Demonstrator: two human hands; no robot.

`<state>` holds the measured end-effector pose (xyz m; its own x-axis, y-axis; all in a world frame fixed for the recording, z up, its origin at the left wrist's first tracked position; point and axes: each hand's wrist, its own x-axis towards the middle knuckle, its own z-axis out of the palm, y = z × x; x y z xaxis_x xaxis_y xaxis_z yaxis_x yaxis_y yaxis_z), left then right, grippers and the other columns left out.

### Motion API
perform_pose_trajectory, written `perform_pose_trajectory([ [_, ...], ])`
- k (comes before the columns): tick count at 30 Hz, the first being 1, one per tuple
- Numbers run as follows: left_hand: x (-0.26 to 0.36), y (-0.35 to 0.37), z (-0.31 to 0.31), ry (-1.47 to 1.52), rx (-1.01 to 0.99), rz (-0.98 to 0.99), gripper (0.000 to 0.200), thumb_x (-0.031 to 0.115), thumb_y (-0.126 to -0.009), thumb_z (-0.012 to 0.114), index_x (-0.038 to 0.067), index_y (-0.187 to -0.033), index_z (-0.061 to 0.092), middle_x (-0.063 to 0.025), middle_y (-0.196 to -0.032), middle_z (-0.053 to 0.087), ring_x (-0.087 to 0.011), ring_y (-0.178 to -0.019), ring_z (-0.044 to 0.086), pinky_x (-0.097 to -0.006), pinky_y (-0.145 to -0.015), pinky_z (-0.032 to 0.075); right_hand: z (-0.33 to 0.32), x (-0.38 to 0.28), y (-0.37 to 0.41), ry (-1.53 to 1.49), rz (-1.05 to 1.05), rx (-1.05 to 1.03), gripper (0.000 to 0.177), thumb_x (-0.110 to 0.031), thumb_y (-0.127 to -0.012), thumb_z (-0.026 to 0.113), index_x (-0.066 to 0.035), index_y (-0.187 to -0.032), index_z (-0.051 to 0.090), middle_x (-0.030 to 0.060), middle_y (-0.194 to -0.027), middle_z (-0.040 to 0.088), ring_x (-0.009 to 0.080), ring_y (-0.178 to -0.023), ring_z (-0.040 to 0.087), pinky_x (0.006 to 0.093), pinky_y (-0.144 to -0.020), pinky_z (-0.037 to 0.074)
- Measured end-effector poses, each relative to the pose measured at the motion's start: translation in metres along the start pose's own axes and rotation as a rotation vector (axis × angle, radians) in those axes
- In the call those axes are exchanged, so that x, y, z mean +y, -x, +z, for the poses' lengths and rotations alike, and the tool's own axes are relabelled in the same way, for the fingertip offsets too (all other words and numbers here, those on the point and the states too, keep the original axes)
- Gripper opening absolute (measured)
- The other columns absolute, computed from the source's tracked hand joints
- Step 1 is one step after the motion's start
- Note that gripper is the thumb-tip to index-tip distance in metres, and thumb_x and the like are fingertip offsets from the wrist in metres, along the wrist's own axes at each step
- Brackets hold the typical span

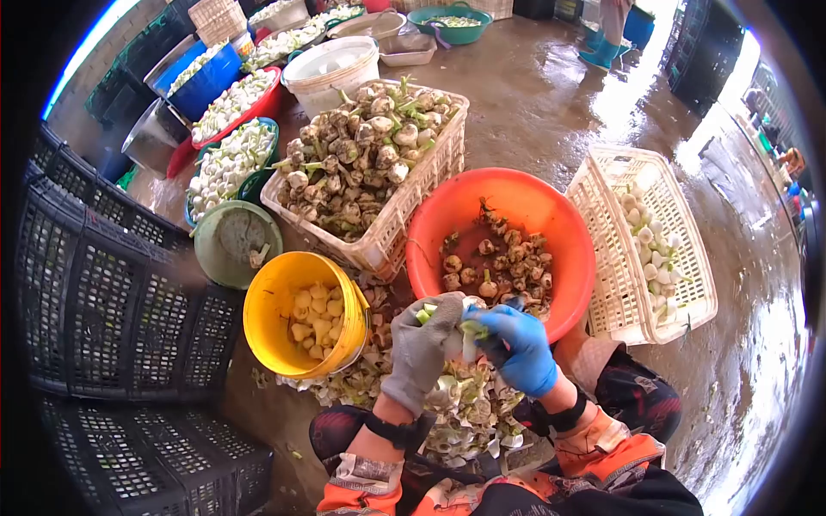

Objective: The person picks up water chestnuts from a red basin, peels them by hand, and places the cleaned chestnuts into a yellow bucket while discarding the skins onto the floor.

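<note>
My left hand [422, 348], in a grey glove, is closed around a garlic bulb, mostly hidden by the fingers. The cut green stem [424, 315] pokes out at the top of that fist. Close beside it, my right hand [523, 351], in a blue glove with dark fingertips, pinches a pale green garlic skin [470, 337]. Whether it also holds a small tool cannot be made out. Below both hands lies a heap of garlic peelings [469, 413]. An orange basin [564, 249] with soil-covered garlic bulbs [508, 267] stands just beyond them.
A yellow bucket [262, 331] of peeled garlic stands left, near a green bowl [215, 249]. Behind is a crate [413, 202] heaped with dirty bulbs. Another crate [602, 284] at right holds cleaned garlic. Black crates [112, 310] line the left. Wet floor [533, 95] stretches behind.
</note>
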<state>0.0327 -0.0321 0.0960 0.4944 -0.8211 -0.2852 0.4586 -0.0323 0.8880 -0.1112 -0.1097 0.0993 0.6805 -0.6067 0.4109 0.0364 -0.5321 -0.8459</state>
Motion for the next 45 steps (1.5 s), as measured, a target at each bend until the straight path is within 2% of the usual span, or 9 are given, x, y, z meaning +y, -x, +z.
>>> perform_pose_trajectory([
  [7, 0.013, 0.003, -0.009, 0.158, -0.168, 0.092, 0.020, 0.017, -0.091, 0.064, -0.001, -0.100, 0.068, -0.0076, -0.097, 0.070, -0.0135, -0.084, 0.067, -0.0254, -0.075, 0.055, -0.054, 0.083, 0.016, -1.312, 0.202, 0.496, 0.038, -0.014, -0.090, 0.053, 0.002, -0.124, 0.053, 0.0124, -0.111, 0.062, 0.0161, -0.077, 0.057, 0.0275, -0.075, 0.049],
  [11, 0.007, 0.002, -0.001, 0.114, -0.042, 0.118, 0.020, 0.016, -0.094, 0.060, -0.002, -0.100, 0.066, -0.0076, -0.093, 0.068, -0.0132, -0.078, 0.066, -0.0265, -0.069, 0.055, -0.003, 0.103, 0.080, -0.296, 0.807, -0.175, 0.041, -0.014, -0.096, 0.052, 0.000, -0.134, 0.049, 0.0137, -0.118, 0.063, 0.0175, -0.112, 0.057, 0.0315, -0.100, 0.041],
  [13, -0.003, 0.001, -0.001, -0.012, 0.082, 0.104, 0.018, 0.012, -0.090, 0.066, -0.002, -0.100, 0.066, -0.0066, -0.097, 0.068, -0.0120, -0.080, 0.065, -0.0256, -0.069, 0.054, 0.007, 0.085, 0.082, 0.323, 0.203, -0.125, 0.048, -0.018, -0.092, 0.060, -0.003, -0.135, 0.047, 0.0143, -0.098, 0.065, 0.0243, -0.081, 0.061, 0.0320, -0.077, 0.049],
  [20, -0.006, -0.003, 0.003, -0.836, 0.061, 0.810, 0.014, 0.008, -0.082, 0.073, 0.000, -0.093, 0.072, -0.0107, -0.088, 0.069, -0.0188, -0.077, 0.064, -0.0305, -0.069, 0.051, 0.006, 0.009, -0.006, 0.815, -0.001, -0.145, 0.051, -0.011, -0.076, 0.064, 0.006, -0.123, 0.051, 0.0107, -0.077, 0.057, 0.0267, -0.075, 0.059, 0.0390, -0.061, 0.047],
  [27, -0.001, -0.005, -0.004, -0.913, -0.016, 0.882, 0.014, 0.008, -0.081, 0.073, 0.000, -0.094, 0.072, -0.0090, -0.084, 0.069, -0.0181, -0.075, 0.063, -0.0290, -0.068, 0.051, 0.010, 0.042, -0.004, 0.647, -0.050, 0.112, 0.031, -0.006, -0.075, 0.065, -0.003, -0.106, 0.060, 0.0106, -0.074, 0.059, 0.0275, -0.071, 0.061, 0.0375, -0.059, 0.048],
  [33, 0.004, 0.003, -0.015, 0.122, -0.094, 0.090, 0.025, 0.004, -0.084, 0.070, 0.001, -0.109, 0.067, -0.0067, -0.096, 0.069, -0.0118, -0.080, 0.066, -0.0249, -0.072, 0.055, -0.027, 0.081, 0.009, -0.356, 0.701, 0.301, 0.009, 0.001, -0.091, 0.054, -0.001, -0.091, 0.062, 0.0093, -0.083, 0.069, 0.0131, -0.066, 0.059, 0.0275, -0.064, 0.051],
  [37, 0.006, 0.002, -0.011, 0.086, -0.049, 0.156, 0.036, 0.001, -0.082, 0.071, -0.002, -0.117, 0.062, -0.0080, -0.098, 0.068, -0.0105, -0.084, 0.064, -0.0233, -0.074, 0.054, 0.003, 0.073, 0.075, 0.408, 0.270, -0.434, 0.056, 0.001, -0.085, 0.064, -0.008, -0.138, 0.048, 0.0128, -0.123, 0.060, 0.0182, -0.115, 0.055, 0.0284, -0.085, 0.050],
  [39, 0.004, 0.003, -0.004, -0.045, 0.023, 0.148, 0.035, 0.001, -0.081, 0.073, -0.001, -0.115, 0.064, -0.0069, -0.097, 0.068, -0.0106, -0.085, 0.064, -0.0239, -0.075, 0.053, 0.005, 0.056, 0.064, -0.319, 0.632, -0.079, 0.065, 0.002, -0.082, 0.064, -0.008, -0.142, 0.041, 0.0181, -0.118, 0.061, 0.0231, -0.109, 0.061, 0.0304, -0.084, 0.051],
  [45, -0.013, -0.002, 0.000, -0.711, -0.020, 0.748, 0.026, 0.002, -0.079, 0.073, 0.003, -0.105, 0.069, -0.0123, -0.096, 0.071, -0.0207, -0.087, 0.069, -0.0296, -0.076, 0.054, 0.004, 0.016, -0.003, 0.690, 0.067, -0.184, 0.053, -0.006, -0.080, 0.056, 0.009, -0.129, 0.043, 0.0128, -0.074, 0.058, 0.0298, -0.067, 0.061, 0.0400, -0.056, 0.047],
])
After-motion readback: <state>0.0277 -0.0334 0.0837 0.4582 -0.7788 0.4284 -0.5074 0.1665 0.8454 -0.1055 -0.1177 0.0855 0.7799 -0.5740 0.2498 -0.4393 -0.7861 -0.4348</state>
